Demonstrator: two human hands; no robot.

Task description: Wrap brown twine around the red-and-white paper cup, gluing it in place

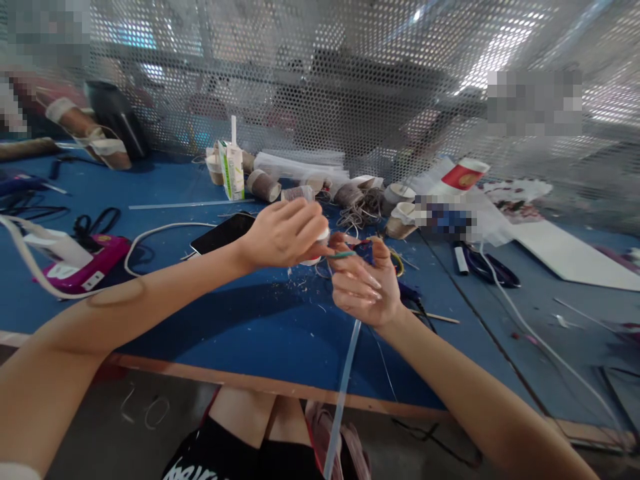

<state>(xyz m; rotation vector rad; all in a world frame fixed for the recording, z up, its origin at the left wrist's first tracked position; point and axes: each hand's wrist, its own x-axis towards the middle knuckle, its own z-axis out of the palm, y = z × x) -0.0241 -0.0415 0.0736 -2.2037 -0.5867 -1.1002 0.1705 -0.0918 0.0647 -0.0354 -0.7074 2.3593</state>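
So the biggest thing here is the blue surface [280,340], with a perforated metal screen [280,100] standing behind it and a flat white board [570,257] over on the right. The person's left hand [287,230] is curled palm-down over a small white-and-red item [323,237], pretty much hidden by the fingers, just above the middle of the surface. The right hand [365,287] is right beside it, fingers bent, thumb raised, loosely cupped; a thin teal piece [343,255] runs between the two, and honestly can't tell if the right fingers grip it. What could go wrong, imo: the white-and-red item slipping if the fingers ease off, or the teal piece getting snagged in the messy wire [364,210] behind. The clear strip [343,400] pokes past the front edge, so a forearm bump could knock it down. Count, big to small: one surface, one screen, one board, two hands, one phone [220,232], one purple power strip [95,267], one drink carton [233,173], one wooden stick [437,317], one teal piece. The brown rolls [263,186] are too jumbled to count, but there's more than one.
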